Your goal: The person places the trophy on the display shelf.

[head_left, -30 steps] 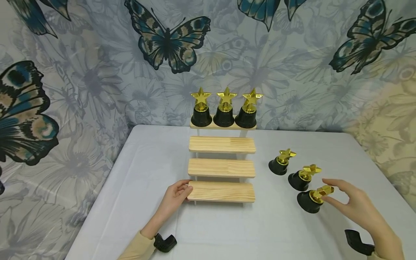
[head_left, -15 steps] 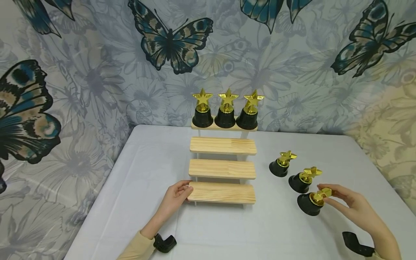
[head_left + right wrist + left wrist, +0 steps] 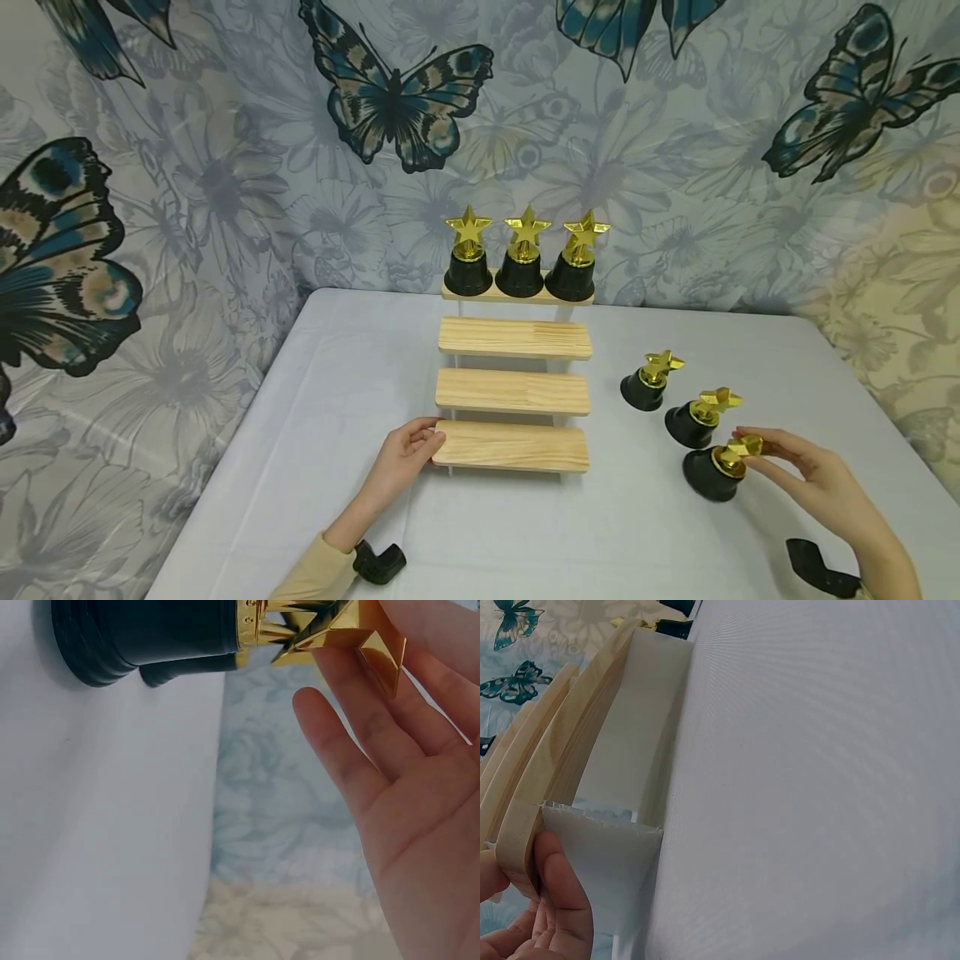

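In the head view, my left hand [image 3: 405,454] grips the left end of the lowest board of a stepped wooden display shelf [image 3: 513,446]. The left wrist view shows thumb and fingers pinching that board's end [image 3: 517,836]. Over on the right, my right hand [image 3: 828,492] holds the gold star of a trophy [image 3: 708,477] between thumb and fingers. Its black base appears to stand on the white tablecloth. Close up in the right wrist view, the star trophy [image 3: 172,630] has its star partly hidden by the fingers.
Three more star trophies [image 3: 519,275] line the top board. Two others, a nearer trophy [image 3: 692,423] and a farther trophy [image 3: 642,390], stand beyond the held one on the white-covered table [image 3: 360,358]. Butterfly-patterned fabric [image 3: 247,208] rises behind the table.
My right hand's fingers have closed from around the star onto it. The left hand keeps its grip on the lowest board. The whole head view has shifted slightly.
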Tool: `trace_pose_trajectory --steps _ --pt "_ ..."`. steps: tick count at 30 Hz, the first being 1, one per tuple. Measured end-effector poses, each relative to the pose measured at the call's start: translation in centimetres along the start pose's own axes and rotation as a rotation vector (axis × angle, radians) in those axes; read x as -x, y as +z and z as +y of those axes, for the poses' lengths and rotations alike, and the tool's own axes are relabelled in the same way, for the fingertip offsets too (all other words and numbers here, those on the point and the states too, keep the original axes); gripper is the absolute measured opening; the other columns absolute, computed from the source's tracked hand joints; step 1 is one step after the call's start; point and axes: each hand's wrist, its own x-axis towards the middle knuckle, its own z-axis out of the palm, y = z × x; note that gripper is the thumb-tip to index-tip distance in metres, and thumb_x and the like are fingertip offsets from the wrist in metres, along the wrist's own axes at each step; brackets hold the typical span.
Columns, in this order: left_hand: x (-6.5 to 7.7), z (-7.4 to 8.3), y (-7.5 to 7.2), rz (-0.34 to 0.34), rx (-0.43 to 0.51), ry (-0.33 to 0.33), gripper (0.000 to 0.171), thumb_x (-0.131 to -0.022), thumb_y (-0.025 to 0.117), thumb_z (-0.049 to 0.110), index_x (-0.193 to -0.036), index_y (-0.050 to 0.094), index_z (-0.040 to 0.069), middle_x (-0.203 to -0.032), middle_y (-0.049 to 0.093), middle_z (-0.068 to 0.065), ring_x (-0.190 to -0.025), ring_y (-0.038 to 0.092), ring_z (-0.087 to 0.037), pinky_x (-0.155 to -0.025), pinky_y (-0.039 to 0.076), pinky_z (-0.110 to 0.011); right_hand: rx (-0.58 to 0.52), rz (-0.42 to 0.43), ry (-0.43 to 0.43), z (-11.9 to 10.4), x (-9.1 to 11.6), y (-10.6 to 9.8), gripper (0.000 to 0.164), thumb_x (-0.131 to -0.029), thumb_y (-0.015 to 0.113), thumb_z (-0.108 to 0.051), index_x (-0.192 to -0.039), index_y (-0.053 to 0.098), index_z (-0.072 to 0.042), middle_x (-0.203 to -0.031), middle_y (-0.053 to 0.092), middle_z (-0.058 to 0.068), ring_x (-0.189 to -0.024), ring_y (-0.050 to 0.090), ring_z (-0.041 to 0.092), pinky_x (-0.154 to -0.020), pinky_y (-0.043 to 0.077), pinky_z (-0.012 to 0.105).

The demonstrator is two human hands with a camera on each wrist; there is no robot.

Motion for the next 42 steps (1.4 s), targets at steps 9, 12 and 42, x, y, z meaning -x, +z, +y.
trace_pose_trajectory --steps 9,12,42 --pt "-0.6 -2.1 -0.2 0.011 0.006 0.034 0.041 -0.093 0.059 0.014 -0.122 0.05 -0.012 -0.086 0.059 -0.011 -0.065 0.057 -0.011 -0.06 0.052 -0.028 0.089 0.04 -0.066 -2.8 -2.4 -0.2 0.043 -0.075 0.07 0.012 -0.114 0.064 -0.005 -0.108 0.061 -0.013 -0.096 0.052 -0.007 -0.084 0.034 0.002" --pt "-0.6 -2.2 -0.2 0.007 0.006 0.037 0.041 -0.092 0.059 0.015 -0.122 0.05 -0.012 -0.086 0.059 -0.011 -0.066 0.057 -0.01 -0.061 0.052 -0.028 0.085 0.041 -0.099 -3.9 -3.4 -0.4 0.042 -0.075 0.07 0.011 -0.113 0.064 -0.004 -0.109 0.062 -0.011 -0.096 0.052 -0.007 -0.083 0.033 0.004" --pt "0.4 1.0 0.0 -0.009 -0.007 0.006 0.037 -0.093 0.055 0.006 -0.122 0.047 -0.016 -0.085 0.06 -0.01 -0.068 0.058 -0.01 -0.066 0.054 -0.038 0.07 -0.02 -0.496 -13.7 -16.5 1.0 0.054 -0.067 0.075 0.014 -0.116 0.063 -0.005 -0.099 0.065 -0.004 -0.087 0.054 0.003 -0.065 0.039 0.015"
